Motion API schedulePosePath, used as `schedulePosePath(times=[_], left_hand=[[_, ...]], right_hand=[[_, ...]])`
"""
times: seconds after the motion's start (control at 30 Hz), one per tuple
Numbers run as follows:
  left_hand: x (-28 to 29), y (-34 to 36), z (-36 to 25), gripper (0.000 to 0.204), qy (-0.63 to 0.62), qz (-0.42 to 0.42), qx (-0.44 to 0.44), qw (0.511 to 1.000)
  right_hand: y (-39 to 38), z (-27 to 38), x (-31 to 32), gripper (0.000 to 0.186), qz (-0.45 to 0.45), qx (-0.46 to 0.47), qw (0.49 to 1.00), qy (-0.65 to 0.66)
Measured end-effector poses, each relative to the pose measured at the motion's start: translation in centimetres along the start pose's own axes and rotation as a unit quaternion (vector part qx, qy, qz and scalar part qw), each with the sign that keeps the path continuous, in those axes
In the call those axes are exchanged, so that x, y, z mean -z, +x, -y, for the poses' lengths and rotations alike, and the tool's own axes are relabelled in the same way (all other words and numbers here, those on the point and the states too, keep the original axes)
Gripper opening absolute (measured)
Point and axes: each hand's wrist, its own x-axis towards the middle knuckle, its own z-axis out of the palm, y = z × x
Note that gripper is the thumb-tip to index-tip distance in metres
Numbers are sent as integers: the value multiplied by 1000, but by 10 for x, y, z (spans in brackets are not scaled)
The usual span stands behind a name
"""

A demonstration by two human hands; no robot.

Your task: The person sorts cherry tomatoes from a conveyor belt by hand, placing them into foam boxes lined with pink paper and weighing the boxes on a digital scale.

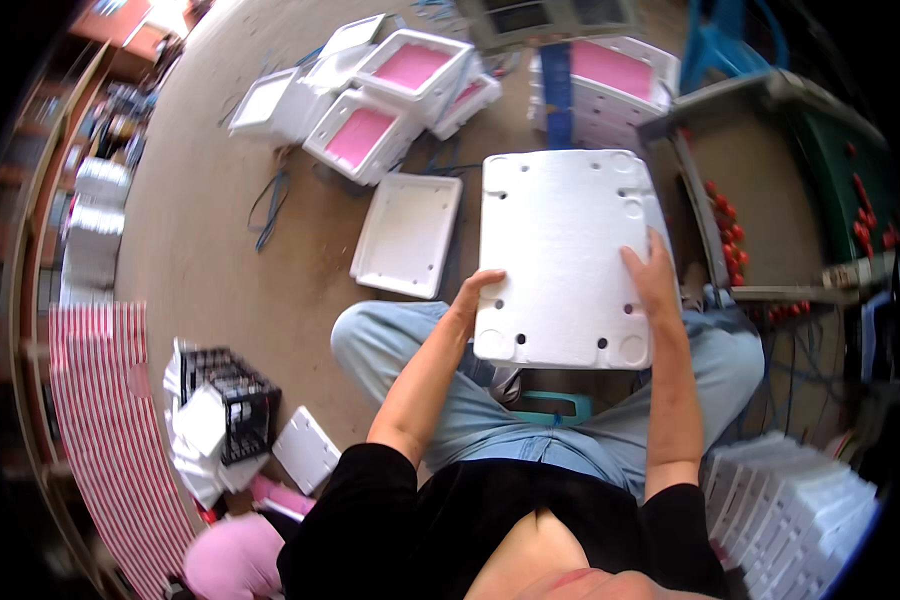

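A white foam box [565, 255] is held in front of me between my knees, its flat face with small round holes turned up. My left hand [475, 292] grips its left edge, the thumb lying over the rim and the other fingers hidden below. On the opposite side my right hand [652, 278] clasps the box, thumb on the flat face and fingers along the side wall. Just left of the box, a shallow white foam lid [407, 236] lies on the floor with its hollow side up.
White foam boxes with pink inside [362, 132] cluster ahead; another stack [610, 105] stands behind the held box. Right is a metal-edged table [770, 215] with red fruit. A black crate [238, 395] sits left, stacked white foam pieces [785, 510] at lower right.
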Motion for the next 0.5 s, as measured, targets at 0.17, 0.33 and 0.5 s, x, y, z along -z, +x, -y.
schedulePosePath(times=[0.17,0.33,0.5], left_hand=[[-6,-94,7,58,-17,63,-242,968],[24,-212,55,47,-113,-56,-347,930],[68,-324,123,45,-249,-218,-406,852]], right_hand=[[-32,93,21,59,135,-4,988,81],[-71,193,-15,62,249,195,942,112],[-114,239,-91,61,396,230,868,192]])
